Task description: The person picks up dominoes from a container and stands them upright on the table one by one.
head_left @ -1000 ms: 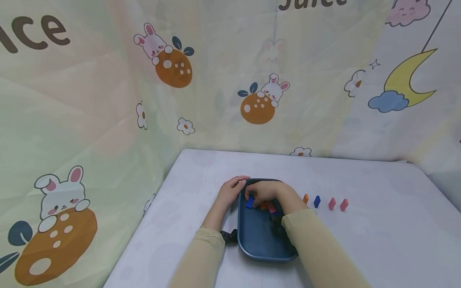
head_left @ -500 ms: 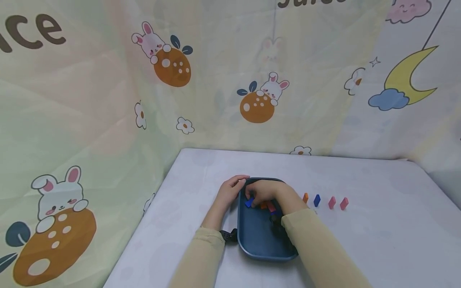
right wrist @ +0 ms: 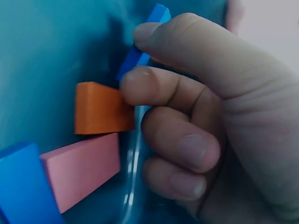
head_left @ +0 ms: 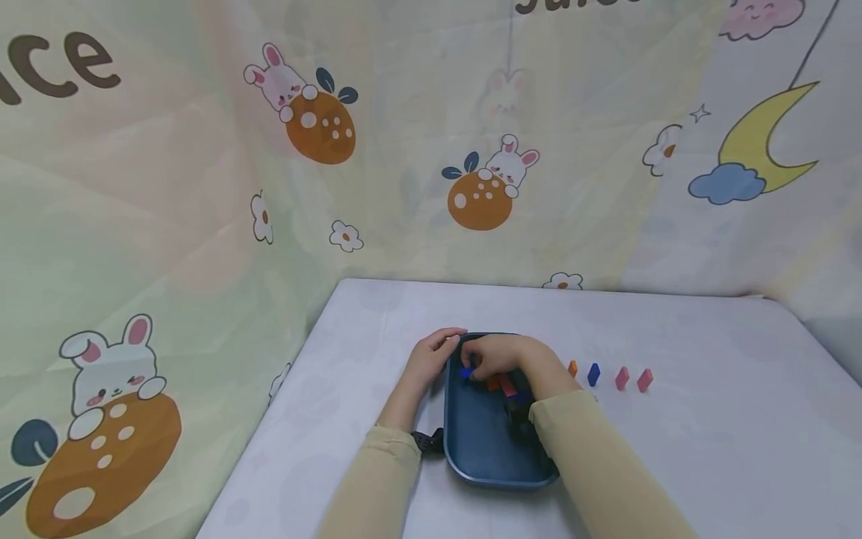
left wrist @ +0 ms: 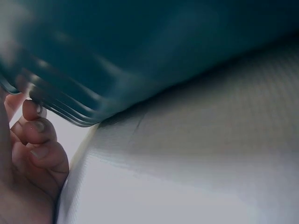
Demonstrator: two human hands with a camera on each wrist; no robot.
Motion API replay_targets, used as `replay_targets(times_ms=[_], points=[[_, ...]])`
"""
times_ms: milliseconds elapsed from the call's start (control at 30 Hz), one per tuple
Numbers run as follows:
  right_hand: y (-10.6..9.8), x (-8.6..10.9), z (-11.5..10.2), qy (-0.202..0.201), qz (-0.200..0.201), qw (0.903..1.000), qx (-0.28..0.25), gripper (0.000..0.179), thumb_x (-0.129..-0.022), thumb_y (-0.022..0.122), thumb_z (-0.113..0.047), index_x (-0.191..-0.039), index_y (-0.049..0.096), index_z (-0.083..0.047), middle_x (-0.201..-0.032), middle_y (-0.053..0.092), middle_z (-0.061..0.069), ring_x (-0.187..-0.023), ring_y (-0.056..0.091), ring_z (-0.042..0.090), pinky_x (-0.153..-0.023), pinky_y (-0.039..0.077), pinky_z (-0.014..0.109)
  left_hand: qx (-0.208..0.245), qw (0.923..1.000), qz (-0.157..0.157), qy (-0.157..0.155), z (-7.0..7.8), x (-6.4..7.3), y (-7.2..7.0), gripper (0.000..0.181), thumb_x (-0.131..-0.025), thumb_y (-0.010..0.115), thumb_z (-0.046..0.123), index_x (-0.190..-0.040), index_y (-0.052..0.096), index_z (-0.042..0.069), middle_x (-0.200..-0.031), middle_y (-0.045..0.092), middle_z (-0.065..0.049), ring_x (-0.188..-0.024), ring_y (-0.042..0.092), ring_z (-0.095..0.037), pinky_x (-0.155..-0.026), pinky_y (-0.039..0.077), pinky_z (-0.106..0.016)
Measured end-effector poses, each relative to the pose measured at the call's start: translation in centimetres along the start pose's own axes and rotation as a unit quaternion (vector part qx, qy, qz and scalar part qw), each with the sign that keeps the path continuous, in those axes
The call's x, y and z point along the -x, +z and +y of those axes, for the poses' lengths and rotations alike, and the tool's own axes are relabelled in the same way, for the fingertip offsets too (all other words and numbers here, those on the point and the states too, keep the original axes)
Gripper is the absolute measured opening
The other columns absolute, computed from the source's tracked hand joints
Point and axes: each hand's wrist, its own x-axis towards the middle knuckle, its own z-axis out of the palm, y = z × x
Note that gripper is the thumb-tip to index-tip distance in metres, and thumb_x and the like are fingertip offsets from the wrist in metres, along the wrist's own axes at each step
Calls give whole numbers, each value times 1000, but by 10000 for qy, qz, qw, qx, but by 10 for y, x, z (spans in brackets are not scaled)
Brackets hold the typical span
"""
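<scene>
A blue oblong block point(right wrist: 131, 61), likely light, stiff, best side-held, is pinched by the right hand point(head_left: 501, 355) near the dark-blue oblong tray's point(head_left: 480, 449) far-left corner; the left hand's point(head_left: 429, 356) hold is unclear.

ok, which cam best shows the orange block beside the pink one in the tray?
Right wrist: orange block large, barely covered by a fingertip. Head: a small patch beside the right hand. Left wrist: not visible.

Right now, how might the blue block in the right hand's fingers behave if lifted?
The blue block looks stiff, its edges straight in the right hand. Being small, it's probably light; flat faces make rolling unlikely.
</scene>
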Motion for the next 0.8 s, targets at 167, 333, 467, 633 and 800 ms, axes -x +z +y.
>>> replay_targets(times_ms=[167, 333, 467, 633, 800], points=[[-7, 8, -4, -63, 28, 9996, -264, 16, -91, 63, -17, -107, 60, -18, -77, 60, 0, -67, 56, 17, -65, 44, 31, 1, 10000, 26, -35, 0, 1, 1, 26, -96, 61, 45, -117, 71, 34, -80, 60, 4, -58, 41, -13, -56, 37, -25], [-13, 15, -5, -202, 259, 9990, -318, 17, -91, 61, -17, -107, 59, -17, -75, 58, -1, -66, 57, 17, -65, 45, 31, -4, 10000, 43, -76, 0, 0, 2, 28, -96, 60, 46, -118, 71, 32, -99, 69, -2, -64, 45, -14, -59, 39, -26], [-22, 22, -5, -431, 514, 9968, -437, 17, -90, 61, -17, -106, 56, -19, -76, 59, 0, -65, 57, 17, -64, 47, 32, -6, 10000, 1, -76, 4, -1, 2, 29, -98, 59, 40, -121, 70, 28, -96, 68, -13, -63, 44, -14, -59, 38, -26], [-34, 39, -4, -632, 876, 9928, -519, 22, -91, 60, -17, -112, 54, -17, -80, 61, -1, -63, 56, 17, -63, 49, 33, -146, 9999, -29, -85, 3, -1, 1, 28, -97, 58, 47, -119, 70, 34, -97, 67, -9, -66, 47, -14, -62, 41, -28], [-42, 64, 4, -755, 1304, 9876, -443, 20, -92, 61, -17, -110, 52, -19, -78, 59, -2, -61, 55, 16, -61, 50, 32, -138, 9998, 50, -94, -2, -2, 0, 29, -95, 59, 49, -118, 70, 36, -102, 69, -4, -74, 53, -15, -65, 43, -28]])
